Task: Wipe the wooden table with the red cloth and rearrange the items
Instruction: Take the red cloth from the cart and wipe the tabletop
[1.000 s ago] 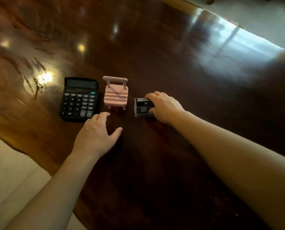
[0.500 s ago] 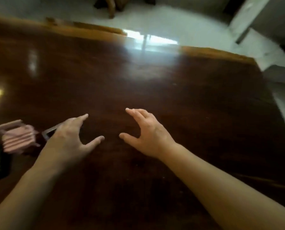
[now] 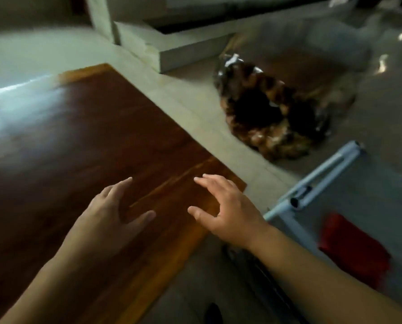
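Where it lies off the wooden table (image 3: 83,141), red cloth (image 3: 354,249) crumpled and blurred on a grey surface beside a pale tube frame (image 3: 317,178), right hand (image 3: 228,213) nearest it, spread and empty, left hand (image 3: 108,216) spread and empty over the tabletop

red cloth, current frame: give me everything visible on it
The red cloth shows at the right of the view, off the wooden table. It looks like soft fabric, plain deep red, loosely folded or bunched into a rough oblong running diagonally. It lies on a grey surface edged by a pale blue tubular frame; what that surface is cannot be told. Nothing holds it: the right hand is open over the table's corner, apart from it, and the forearm passes just in front of its near edge. Motion blur hides texture and hems.
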{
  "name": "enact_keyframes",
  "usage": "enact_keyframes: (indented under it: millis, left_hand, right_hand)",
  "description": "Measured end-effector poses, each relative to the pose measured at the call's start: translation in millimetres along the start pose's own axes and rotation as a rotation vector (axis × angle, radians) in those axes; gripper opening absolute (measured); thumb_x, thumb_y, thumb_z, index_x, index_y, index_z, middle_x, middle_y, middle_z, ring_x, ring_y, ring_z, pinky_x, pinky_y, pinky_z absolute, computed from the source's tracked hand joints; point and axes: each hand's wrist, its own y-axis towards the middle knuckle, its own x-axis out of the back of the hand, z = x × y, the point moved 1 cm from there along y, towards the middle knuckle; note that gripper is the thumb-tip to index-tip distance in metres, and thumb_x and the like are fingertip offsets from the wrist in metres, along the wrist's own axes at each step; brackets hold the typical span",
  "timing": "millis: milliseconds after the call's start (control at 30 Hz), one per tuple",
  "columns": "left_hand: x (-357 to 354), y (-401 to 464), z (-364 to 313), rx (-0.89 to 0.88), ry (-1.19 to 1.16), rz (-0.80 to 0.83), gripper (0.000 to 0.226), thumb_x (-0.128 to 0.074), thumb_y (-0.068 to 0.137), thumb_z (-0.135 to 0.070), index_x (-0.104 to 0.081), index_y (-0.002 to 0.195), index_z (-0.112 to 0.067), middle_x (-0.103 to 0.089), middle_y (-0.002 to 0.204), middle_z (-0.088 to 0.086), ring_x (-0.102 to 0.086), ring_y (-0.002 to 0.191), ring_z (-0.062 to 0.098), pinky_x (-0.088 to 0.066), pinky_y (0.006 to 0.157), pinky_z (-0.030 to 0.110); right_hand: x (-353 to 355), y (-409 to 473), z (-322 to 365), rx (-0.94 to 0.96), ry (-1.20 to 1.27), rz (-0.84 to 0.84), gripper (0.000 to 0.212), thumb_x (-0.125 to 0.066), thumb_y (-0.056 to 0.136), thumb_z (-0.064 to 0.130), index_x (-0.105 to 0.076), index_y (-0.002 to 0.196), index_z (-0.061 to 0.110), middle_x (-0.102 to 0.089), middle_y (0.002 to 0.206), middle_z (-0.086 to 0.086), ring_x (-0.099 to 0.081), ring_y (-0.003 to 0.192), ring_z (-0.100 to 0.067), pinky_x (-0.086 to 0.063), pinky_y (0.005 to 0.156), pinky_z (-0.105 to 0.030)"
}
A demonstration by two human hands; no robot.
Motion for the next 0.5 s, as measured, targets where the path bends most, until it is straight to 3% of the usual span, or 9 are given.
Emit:
enact_keyframes:
  millis: [300, 400, 500]
  left_hand:
    - [-150.7, 54.1, -216.7, -0.337, 0.055, 0.221, 0.088, -0.052, 0.073, -0.079, -0.035, 0.148, -0.037, -0.048, 0.146, -0.003, -0.052, 0.127, 0.024, -0.049, 0.100, 0.045]
    - [-200.0, 57.6, -268.5, -0.420, 0.093, 0.239, 0.074, -0.059, 0.079, -0.070, -0.040, 0.143, -0.037, -0.054, 0.140, -0.003, -0.054, 0.123, 0.022, -0.049, 0.095, 0.041]
    - [-252.8, 60.8, -305.9, -0.471, 0.140, 0.344, 0.062, -0.061, 0.085, -0.063, -0.045, 0.139, -0.036, -0.062, 0.128, -0.006, -0.060, 0.107, 0.014, -0.055, 0.085, 0.035]
  right_hand:
    - [118.3, -145.3, -180.7, -0.436, -0.064, -0.204, 0.058, -0.059, 0.094, 0.054, -0.054, 0.141, 0.021, -0.049, 0.148, -0.001, -0.039, 0.136, -0.014, -0.032, 0.107, -0.025]
    - [130.5, -182.3, -219.0, -0.569, -0.116, -0.199, 0.050, -0.059, 0.095, 0.049, -0.058, 0.137, 0.021, -0.051, 0.145, -0.001, -0.044, 0.133, -0.017, -0.038, 0.104, -0.029]
    - [131.3, -210.9, -251.9, -0.704, -0.123, -0.196, 0.044, -0.060, 0.096, 0.040, -0.061, 0.133, 0.018, -0.053, 0.143, -0.005, -0.047, 0.132, -0.025, -0.043, 0.105, -0.040]
